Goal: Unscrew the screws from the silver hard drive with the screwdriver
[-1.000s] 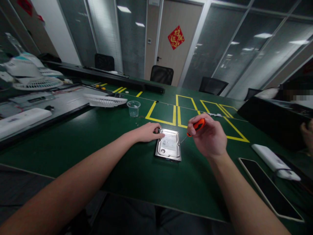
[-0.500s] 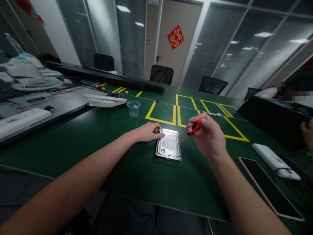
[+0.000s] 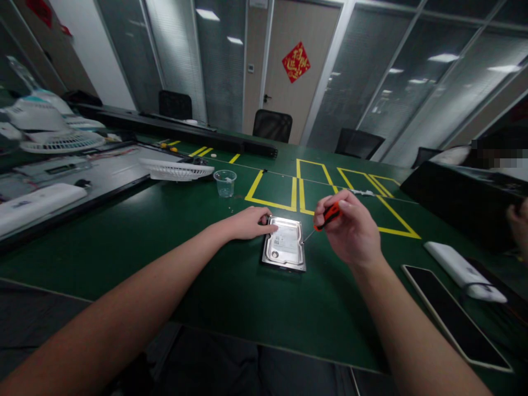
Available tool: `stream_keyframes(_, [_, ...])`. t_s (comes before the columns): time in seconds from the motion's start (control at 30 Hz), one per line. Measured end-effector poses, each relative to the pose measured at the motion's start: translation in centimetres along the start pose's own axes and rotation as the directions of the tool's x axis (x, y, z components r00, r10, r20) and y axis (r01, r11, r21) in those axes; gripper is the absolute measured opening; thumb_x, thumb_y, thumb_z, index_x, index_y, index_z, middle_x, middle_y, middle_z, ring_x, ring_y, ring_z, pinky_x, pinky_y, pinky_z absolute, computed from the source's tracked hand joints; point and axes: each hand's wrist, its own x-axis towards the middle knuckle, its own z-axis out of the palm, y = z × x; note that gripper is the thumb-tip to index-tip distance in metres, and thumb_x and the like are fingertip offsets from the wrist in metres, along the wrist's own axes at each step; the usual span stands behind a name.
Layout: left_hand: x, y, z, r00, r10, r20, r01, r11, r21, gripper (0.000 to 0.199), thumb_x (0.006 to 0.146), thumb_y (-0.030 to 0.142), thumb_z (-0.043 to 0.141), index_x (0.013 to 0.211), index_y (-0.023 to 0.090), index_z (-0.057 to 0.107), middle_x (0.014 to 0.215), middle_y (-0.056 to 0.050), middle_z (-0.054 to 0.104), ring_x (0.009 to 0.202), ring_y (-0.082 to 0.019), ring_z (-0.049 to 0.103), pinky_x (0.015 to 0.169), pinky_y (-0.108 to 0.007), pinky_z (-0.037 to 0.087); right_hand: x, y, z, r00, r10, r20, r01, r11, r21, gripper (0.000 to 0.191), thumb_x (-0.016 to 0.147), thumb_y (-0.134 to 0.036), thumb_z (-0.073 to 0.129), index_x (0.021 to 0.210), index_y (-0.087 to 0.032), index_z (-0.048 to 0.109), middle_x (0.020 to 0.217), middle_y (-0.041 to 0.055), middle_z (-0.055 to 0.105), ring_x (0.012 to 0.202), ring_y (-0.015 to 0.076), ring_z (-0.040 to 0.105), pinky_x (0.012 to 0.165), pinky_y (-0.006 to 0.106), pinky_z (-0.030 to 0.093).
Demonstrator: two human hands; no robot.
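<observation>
A silver hard drive [image 3: 286, 247] lies flat on the green table [image 3: 231, 280]. My left hand [image 3: 251, 223] grips its upper left edge, with the thumb over the top face and the fingers at the side. In my right hand [image 3: 348, 225] is a screwdriver [image 3: 328, 217] with an orange and black handle. Its shaft slants down to the left, and the tip touches the right edge of the drive. A clear plastic cup [image 3: 225, 183] stands behind my left hand.
At the right lie a phone [image 3: 456, 316] and a white power bank [image 3: 464, 272], beside a person's hand [image 3: 518, 223] and a black panel [image 3: 449, 201]. A white fan grille [image 3: 177, 169] and a large open panel [image 3: 103, 170] are at the left.
</observation>
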Motion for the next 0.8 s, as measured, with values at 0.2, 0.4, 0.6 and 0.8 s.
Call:
stream_keyframes(0.2, [-0.02, -0.08, -0.04, 1.000, 0.011, -0.001, -0.011, 1.000, -0.003, 0.059, 0.089, 0.066, 0.054, 0.123, 0.018, 0.061, 0.103, -0.008, 0.068, 0.089, -0.022, 0.060, 0.074, -0.032, 0.042, 0.05, 0.17, -0.18, 1.000, 0.012, 0.014, -0.012, 1.000, -0.009, 0.012, 0.092, -0.029, 0.055, 0.084, -0.023, 0.062, 0.079, 0.0015, 0.064, 0.060, 0.0121, 0.054, 0.058, 0.030, 0.041])
stream_keyframes(0.4, [0.05, -0.15, 0.01, 1.000, -0.002, 0.002, 0.002, 1.000, -0.012, 0.060, 0.089, 0.068, 0.054, 0.123, 0.019, 0.060, 0.101, -0.007, 0.069, 0.089, -0.023, 0.060, 0.074, -0.032, 0.041, 0.07, 0.15, -0.29, 1.000, 0.016, 0.017, -0.015, 1.000, -0.013, 0.013, 0.093, -0.031, 0.056, 0.084, -0.023, 0.061, 0.079, 0.0011, 0.064, 0.061, 0.0122, 0.054, 0.059, 0.030, 0.041])
stream_keyframes(0.6, [-0.06, -0.02, -0.08, 1.000, -0.008, 0.002, 0.008, 1.000, -0.012, 0.059, 0.088, 0.068, 0.055, 0.121, 0.019, 0.060, 0.102, -0.008, 0.069, 0.088, -0.022, 0.060, 0.073, -0.032, 0.041, 0.05, 0.04, -0.13, 1.000, 0.017, -0.007, -0.017, 1.000, -0.020, 0.014, 0.092, -0.031, 0.057, 0.080, -0.023, 0.056, 0.077, 0.0011, 0.063, 0.062, 0.0131, 0.054, 0.058, 0.030, 0.042])
stream_keyframes(0.8, [-0.01, -0.10, 0.01, 1.000, 0.008, -0.007, -0.008, 1.000, -0.003, 0.058, 0.089, 0.067, 0.054, 0.121, 0.019, 0.061, 0.099, -0.007, 0.069, 0.086, -0.022, 0.060, 0.071, -0.031, 0.040, -0.01, -0.13, -0.04, 1.000, 0.005, -0.006, -0.005, 1.000, -0.005, 0.017, 0.092, -0.027, 0.057, 0.076, -0.023, 0.052, 0.076, 0.0011, 0.063, 0.061, 0.0134, 0.055, 0.057, 0.030, 0.040])
